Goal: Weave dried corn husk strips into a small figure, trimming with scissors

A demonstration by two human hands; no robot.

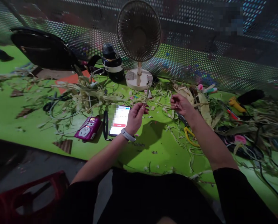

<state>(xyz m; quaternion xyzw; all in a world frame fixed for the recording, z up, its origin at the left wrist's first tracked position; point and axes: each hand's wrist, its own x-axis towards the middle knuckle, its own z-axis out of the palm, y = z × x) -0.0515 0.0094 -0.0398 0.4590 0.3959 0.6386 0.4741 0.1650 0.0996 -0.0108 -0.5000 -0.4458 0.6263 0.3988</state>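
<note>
My left hand (136, 117), with a light watch band (127, 135) on its wrist, is raised above the green table (139, 158). Its thumb and fingers are pinched together; whatever is between them is too small to make out. To its left lies a lit phone (118, 124), partly covered by this hand. My right hand (181, 105) is apart from the left, over the table's right half, with its fingers curled in a pinch. What it grips, if anything, cannot be told. Pale dried husks (205, 109) lie just beyond the right hand, and thin shreds are scattered between both hands.
A fan (139, 32) and a dark bottle (113, 63) stand at the back by a perforated metal screen. On the left are scissors (56, 100), a purple power bank (87, 128), a husk pile (85, 96) and a black bag (43, 48). A yellow-handled tool (237, 104) lies right.
</note>
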